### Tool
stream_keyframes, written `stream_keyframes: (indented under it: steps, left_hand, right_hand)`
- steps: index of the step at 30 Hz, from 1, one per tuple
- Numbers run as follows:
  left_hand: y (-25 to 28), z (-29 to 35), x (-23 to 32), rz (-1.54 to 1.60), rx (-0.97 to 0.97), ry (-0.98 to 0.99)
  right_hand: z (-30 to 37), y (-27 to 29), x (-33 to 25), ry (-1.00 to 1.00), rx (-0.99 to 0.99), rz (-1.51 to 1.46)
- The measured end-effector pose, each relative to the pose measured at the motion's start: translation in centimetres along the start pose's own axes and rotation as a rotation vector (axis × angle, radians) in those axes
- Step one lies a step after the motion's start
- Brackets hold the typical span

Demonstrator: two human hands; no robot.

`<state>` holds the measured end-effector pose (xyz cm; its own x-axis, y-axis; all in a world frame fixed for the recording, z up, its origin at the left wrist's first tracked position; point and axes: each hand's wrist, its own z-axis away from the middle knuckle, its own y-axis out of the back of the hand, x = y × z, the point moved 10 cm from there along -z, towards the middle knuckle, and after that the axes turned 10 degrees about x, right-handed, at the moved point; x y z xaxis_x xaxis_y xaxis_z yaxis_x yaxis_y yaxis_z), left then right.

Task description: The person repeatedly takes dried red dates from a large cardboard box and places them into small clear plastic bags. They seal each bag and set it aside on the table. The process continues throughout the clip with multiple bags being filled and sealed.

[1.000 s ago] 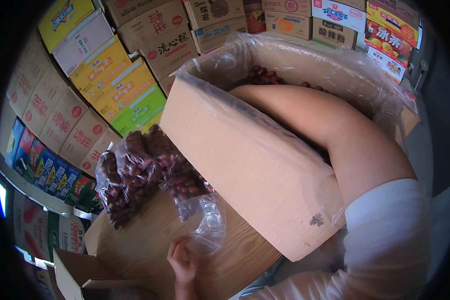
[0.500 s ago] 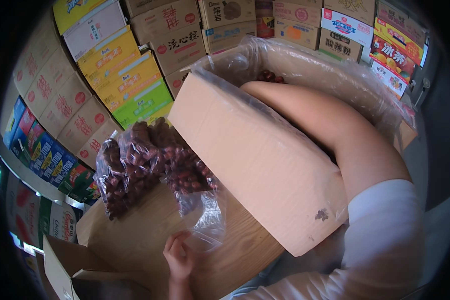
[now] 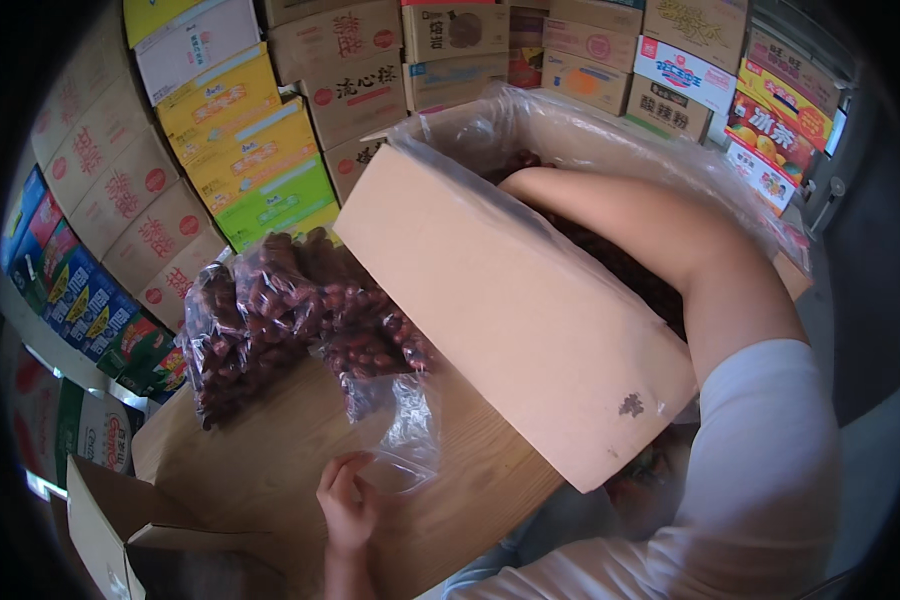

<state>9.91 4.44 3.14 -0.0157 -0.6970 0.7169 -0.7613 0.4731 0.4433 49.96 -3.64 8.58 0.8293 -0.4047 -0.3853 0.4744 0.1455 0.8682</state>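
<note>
Head view: left hand is low, at the near end of a clear plastic bag lying on a wooden table. Fingers are half curled, thumb near the index, small gap between them; fingertips sit at the edge of the film, can't tell if they actually pinch it. The near part of that bag is flat and see-through; its far end runs up against dark red, date-like fruits, looks like they're inside it. Right arm reaches over the near wall of a large cardboard box, bent at the elbow, white sleeve on the upper arm. Right hand is down inside the box and hidden, so can't tell how open it is or what it has. Box sits tilted in view, clear liner draped over its rim, more fruit showing past the wrist end. Filled bags are bunched left of the box. Small open carton at lower left. Stacked cartons line the back, with yellow ones and a green one at left.
</note>
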Motion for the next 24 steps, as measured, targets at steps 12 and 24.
stream_keyframes:
  steps: [12,24]
  left_hand:
    - [0.2,-0.1,-0.7,0.039,0.013,0.011]
    - [-0.4,-0.1,-0.1,0.052,-0.01,-0.022]
  right_hand:
    - [4.7,-0.8,-0.1,0.026,-0.027,-0.01]
    - [12.5,-1.2,-1.1,-0.296,-0.182,0.016]
